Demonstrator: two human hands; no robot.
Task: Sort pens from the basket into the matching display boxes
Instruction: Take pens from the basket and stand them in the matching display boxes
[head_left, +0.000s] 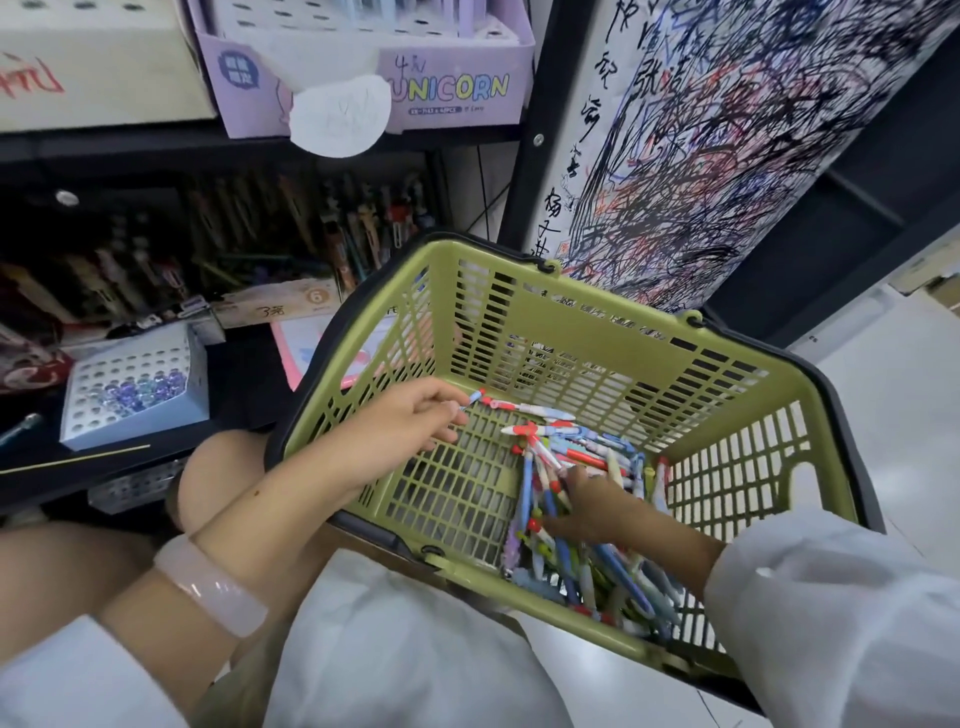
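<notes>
A green slatted basket (597, 332) sat tilted on the person's lap, its open top facing the camera. A heap of pens (576, 509), mostly blue, white and red, lay bunched in its near right corner, with a few strays spread toward the middle of the floor.

The left hand (410, 421) reached in over the left wall, fingers curled, pinching the tip of a single pen (475, 397) whose blue and red end stuck out to the right. A pale pink bangle (213, 587) circled that wrist.

The right hand (592, 504), in a white sleeve, was dug into the heap with its fingers bent down among the pens; whether it actually gripped any of them could not be told.

To the left, on a dark lower shelf (244, 374), stood a white display box (135, 384) with rows of round holes, some filled with bluish pen ends. Far above it, on an upper shelf, a lilac display box (457, 98) carried the word UNICORN. To the far right hung a scribble-covered test sheet (727, 130).
</notes>
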